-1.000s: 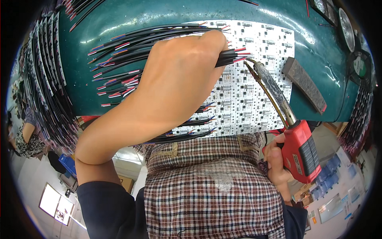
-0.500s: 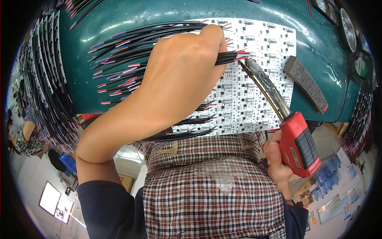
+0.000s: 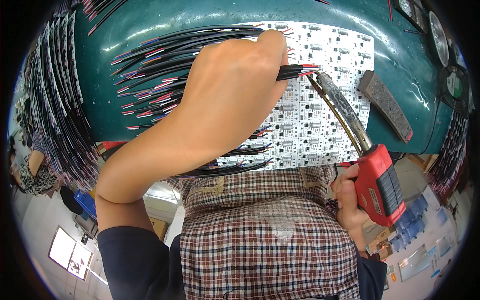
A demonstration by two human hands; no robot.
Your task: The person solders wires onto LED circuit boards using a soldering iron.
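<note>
Your left hand (image 3: 235,95) pinches a wire (image 3: 295,71) down onto the far end of the white board (image 3: 305,125). Right hand (image 3: 350,200) grip is wrapped around the red iron (image 3: 380,185), tip at the wire end. Looks barely started: lots of loose wires (image 3: 150,85) left on the tabletop (image 3: 400,30).

Head-worn fisheye, close, looking down

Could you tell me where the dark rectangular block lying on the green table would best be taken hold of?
Probably across the long sides of the dark rectangular block, near its middle, from above: it lies flat and apart on the green table, long and narrow, right of the white circuit panel.
</note>
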